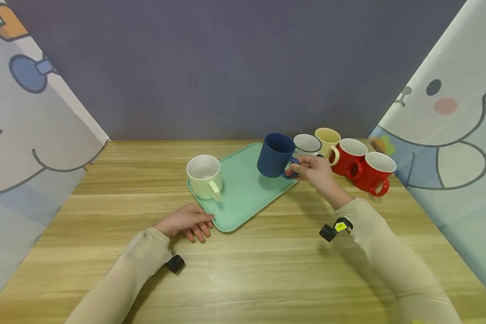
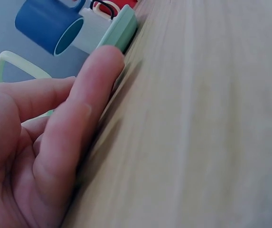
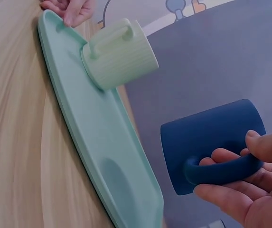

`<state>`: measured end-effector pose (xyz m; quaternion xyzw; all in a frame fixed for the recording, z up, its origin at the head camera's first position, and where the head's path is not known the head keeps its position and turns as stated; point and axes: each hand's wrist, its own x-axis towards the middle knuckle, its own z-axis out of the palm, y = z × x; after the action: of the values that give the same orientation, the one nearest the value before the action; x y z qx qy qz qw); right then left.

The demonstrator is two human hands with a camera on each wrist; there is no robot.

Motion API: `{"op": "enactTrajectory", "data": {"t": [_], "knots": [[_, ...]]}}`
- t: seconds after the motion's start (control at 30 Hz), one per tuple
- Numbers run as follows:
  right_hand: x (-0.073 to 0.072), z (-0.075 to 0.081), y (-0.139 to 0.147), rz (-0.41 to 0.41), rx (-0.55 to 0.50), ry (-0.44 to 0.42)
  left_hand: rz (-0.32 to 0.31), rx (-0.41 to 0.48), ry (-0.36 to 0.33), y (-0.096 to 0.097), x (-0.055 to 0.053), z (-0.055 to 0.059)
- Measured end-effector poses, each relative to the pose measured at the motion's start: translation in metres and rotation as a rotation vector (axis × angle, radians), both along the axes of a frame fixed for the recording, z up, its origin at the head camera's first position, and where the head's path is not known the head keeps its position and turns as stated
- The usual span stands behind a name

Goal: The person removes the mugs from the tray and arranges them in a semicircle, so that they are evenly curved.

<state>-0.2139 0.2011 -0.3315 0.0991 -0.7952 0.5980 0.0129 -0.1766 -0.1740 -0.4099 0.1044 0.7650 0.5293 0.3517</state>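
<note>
My right hand grips the handle of a dark blue mug, which is raised over the right part of a mint-green tray. In the right wrist view, the fingers pass through the handle of the blue mug and the thumb lies on top. A pale green mug stands upright on the tray's left end, handle toward me. At the tray's near-left corner my left hand holds the rim, one digit over the edge and the other fingers outside it, low by the table.
Right of the tray stand a white mug with a dark rim, a yellow mug and two red mugs, close together. The wooden table meets a grey wall behind, with cartoon-printed panels at both sides.
</note>
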Motion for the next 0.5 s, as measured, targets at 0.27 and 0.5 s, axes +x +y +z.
{"op": "enactTrajectory", "data": {"t": [0.27,0.5], "knots": [[0.008,0.013,0.023,-0.014,0.088,0.024,-0.006,-0.001,0.005,-0.002,0.000,-0.001],[0.019,0.022,0.041,-0.022,0.121,0.025,-0.008,0.002,0.006,-0.001,0.001,-0.001]]}}
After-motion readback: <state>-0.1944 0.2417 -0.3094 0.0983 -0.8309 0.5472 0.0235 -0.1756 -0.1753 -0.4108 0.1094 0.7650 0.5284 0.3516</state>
